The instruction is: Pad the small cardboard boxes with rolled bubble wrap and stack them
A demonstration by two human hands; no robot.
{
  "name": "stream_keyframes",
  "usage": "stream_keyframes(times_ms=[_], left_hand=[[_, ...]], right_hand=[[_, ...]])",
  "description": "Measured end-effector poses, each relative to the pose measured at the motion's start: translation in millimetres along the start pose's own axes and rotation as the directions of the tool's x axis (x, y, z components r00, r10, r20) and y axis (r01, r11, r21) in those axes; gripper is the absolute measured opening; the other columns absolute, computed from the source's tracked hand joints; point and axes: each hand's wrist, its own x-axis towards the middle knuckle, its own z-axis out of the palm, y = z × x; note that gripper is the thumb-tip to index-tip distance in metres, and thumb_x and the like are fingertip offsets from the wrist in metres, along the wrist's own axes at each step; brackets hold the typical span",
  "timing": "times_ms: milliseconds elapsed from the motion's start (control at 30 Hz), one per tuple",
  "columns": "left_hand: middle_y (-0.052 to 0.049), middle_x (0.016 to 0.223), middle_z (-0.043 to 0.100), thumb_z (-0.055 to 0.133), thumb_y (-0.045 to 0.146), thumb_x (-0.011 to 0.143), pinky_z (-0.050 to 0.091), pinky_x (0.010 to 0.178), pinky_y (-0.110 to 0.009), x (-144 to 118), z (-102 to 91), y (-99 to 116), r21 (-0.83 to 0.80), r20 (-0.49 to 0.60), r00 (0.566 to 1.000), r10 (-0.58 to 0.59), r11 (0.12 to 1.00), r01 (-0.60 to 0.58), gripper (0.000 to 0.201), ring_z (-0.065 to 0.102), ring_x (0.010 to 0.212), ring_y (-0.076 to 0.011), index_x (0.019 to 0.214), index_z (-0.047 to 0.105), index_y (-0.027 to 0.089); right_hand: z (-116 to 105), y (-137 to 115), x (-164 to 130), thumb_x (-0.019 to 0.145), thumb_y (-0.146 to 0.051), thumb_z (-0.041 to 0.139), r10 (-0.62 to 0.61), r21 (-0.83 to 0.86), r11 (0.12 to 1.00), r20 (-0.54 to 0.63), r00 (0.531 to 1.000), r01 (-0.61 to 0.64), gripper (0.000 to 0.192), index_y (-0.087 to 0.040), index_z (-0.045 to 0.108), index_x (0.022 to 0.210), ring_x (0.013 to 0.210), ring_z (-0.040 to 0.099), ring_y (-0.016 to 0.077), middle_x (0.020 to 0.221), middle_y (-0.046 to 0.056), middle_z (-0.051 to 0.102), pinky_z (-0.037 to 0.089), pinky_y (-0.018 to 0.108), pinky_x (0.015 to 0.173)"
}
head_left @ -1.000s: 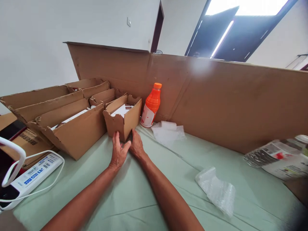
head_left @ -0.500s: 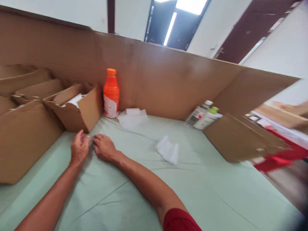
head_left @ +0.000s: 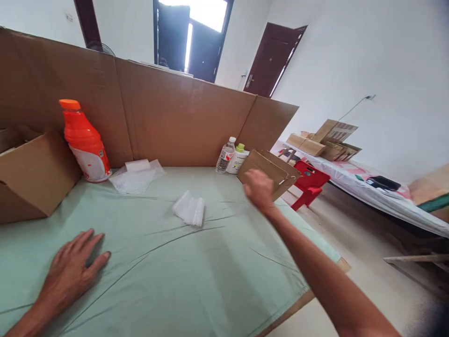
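My left hand (head_left: 75,262) lies flat on the green cloth (head_left: 196,271) at the lower left, fingers and thumb spread, nothing in it. At the right, my right hand (head_left: 259,189) is held out in front of a small open cardboard box (head_left: 268,166). Its fingertips are blurred and partly hidden, and I cannot tell whether they touch the box. Just left of that box stand a clear water bottle (head_left: 225,157) and a white bottle with a green cap (head_left: 238,159). Between my hands lies a folded piece of clear plastic film (head_left: 189,209).
A large orange bottle (head_left: 86,145) stands by a cardboard box (head_left: 38,173) at left. More plastic film (head_left: 136,177) lies beside it. A tall cardboard panel (head_left: 182,117) closes the back. Beyond the table's right edge are a red chair (head_left: 308,182) and another table (head_left: 368,182) with boxes.
The view has swung right. My hands, close together near the left boxes before, have parted: the right has gone across to the small cardboard box, the left now rests spread on the cloth.
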Motion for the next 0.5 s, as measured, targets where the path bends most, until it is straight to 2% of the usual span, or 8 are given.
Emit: stream_keyframes(times_ms=[67,133,167,233,333,400,500], left_hand=[[-0.013,0.144,0.060,0.045,0.057,0.088,0.037,0.113,-0.061,-21,8.8,30,0.035,0.039,0.996,0.078,0.996,-0.079,0.055,0.050,0.137,-0.0379,0.126,0.065,0.023],[-0.012,0.148,0.057,0.050,0.051,0.090,0.036,0.115,-0.058,-42,16.8,64,0.040,0.073,0.975,0.211,0.976,-0.214,0.054,0.049,0.139,-0.0357,0.134,0.062,0.024],[-0.010,0.151,0.054,0.054,0.048,0.089,0.035,0.117,-0.056,-52,20.1,80,0.033,0.085,0.956,0.281,0.958,-0.285,0.053,0.048,0.140,-0.0340,0.138,0.060,0.027],[-0.006,0.155,0.050,0.060,0.043,0.089,0.036,0.118,-0.052,-67,24.7,107,0.009,0.086,0.909,0.407,0.912,-0.409,0.056,0.049,0.140,-0.0312,0.143,0.054,0.032],[-0.006,0.154,0.050,0.062,0.038,0.089,0.043,0.114,-0.050,-80,25.2,131,-0.026,0.073,0.864,0.498,0.867,-0.498,0.058,0.052,0.138,-0.0305,0.146,0.051,0.033],[-0.008,0.152,0.053,0.062,0.039,0.089,0.048,0.109,-0.051,-82,23.4,134,-0.053,0.064,0.875,0.480,0.877,-0.477,0.054,0.054,0.135,-0.0312,0.142,0.055,0.032],[-0.008,0.147,0.058,0.060,0.040,0.090,0.053,0.105,-0.052,-80,22.0,128,-0.127,0.053,0.915,0.401,0.911,-0.392,0.046,0.058,0.132,-0.0314,0.135,0.062,0.032]], right_hand=[[-19,46,29,0.084,-0.012,0.065,0.136,-0.059,0.988,-0.110,0.985,-0.143,0.043,-0.003,0.060,0.126,0.138,0.041,0.0434,0.144,0.036,0.048,0.029,0.060,0.102],[-30,81,49,0.088,-0.023,0.065,0.232,-0.090,0.964,-0.175,0.957,-0.250,0.044,0.003,0.061,0.122,0.133,0.044,0.0453,0.134,0.043,0.051,0.029,0.060,0.093],[-32,94,56,0.090,-0.030,0.064,0.263,-0.097,0.954,-0.180,0.948,-0.284,0.042,0.003,0.065,0.115,0.127,0.050,0.0444,0.124,0.043,0.057,0.030,0.058,0.088],[-31,112,63,0.092,-0.039,0.060,0.290,-0.101,0.947,-0.149,0.945,-0.306,0.038,-0.002,0.072,0.093,0.109,0.063,0.0381,0.100,0.035,0.068,0.032,0.053,0.078],[-24,119,60,0.094,-0.040,0.055,0.249,-0.096,0.962,-0.079,0.965,-0.256,0.040,-0.011,0.073,0.073,0.083,0.069,0.0266,0.074,0.021,0.071,0.032,0.045,0.070],[-21,114,48,0.094,-0.036,0.056,0.199,-0.094,0.974,-0.056,0.978,-0.204,0.036,-0.013,0.075,0.074,0.077,0.068,0.0248,0.069,0.017,0.071,0.034,0.042,0.070],[-32,98,8,0.091,-0.034,0.057,0.111,-0.091,0.989,-0.038,0.993,-0.114,0.028,-0.017,0.075,0.079,0.078,0.068,0.0263,0.077,0.014,0.074,0.039,0.041,0.074]])
